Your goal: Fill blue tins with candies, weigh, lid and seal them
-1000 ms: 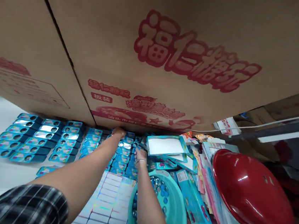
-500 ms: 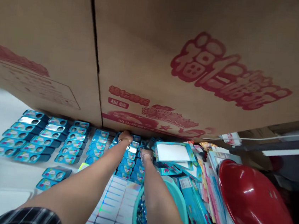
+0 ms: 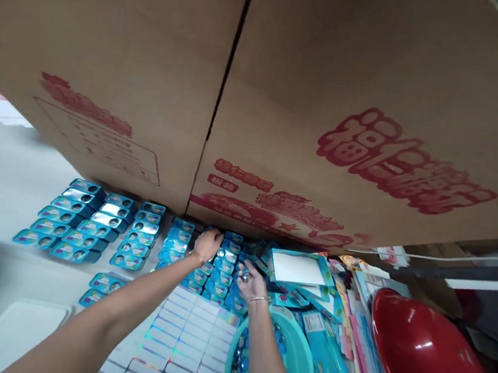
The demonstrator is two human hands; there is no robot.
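Two brown cardboard cartons (image 3: pixel 355 61) printed in red tower side by side over a pale work surface (image 3: pixel 19 168), where a person works with both bare hands. A glossy red basin (image 3: pixel 432 348) sits at far right, beside a stack of pastel flat sheets (image 3: pixel 355 340). A turquoise tub (image 3: pixel 304 358) stands beneath the right forearm, next to a shimmering label sheet (image 3: pixel 180 333) ruled into rectangles. White-faced blue packages (image 3: pixel 296 267) lie behind the tub. Small blue cases (image 3: pixel 87 226) line up in rows along the foot of the cartons, from the left side to the space between the person's hands. The left hand (image 3: pixel 208 244) reaches down on the cases close to the cartons; its fingertips are hidden, and whether it grips one cannot be told. The right hand (image 3: pixel 253 283), palm turned up, curls its fingers around shiny round pieces (image 3: pixel 245 275) just beside the nearest cases. Similar beads (image 3: pixel 241 358) fill the tub below.
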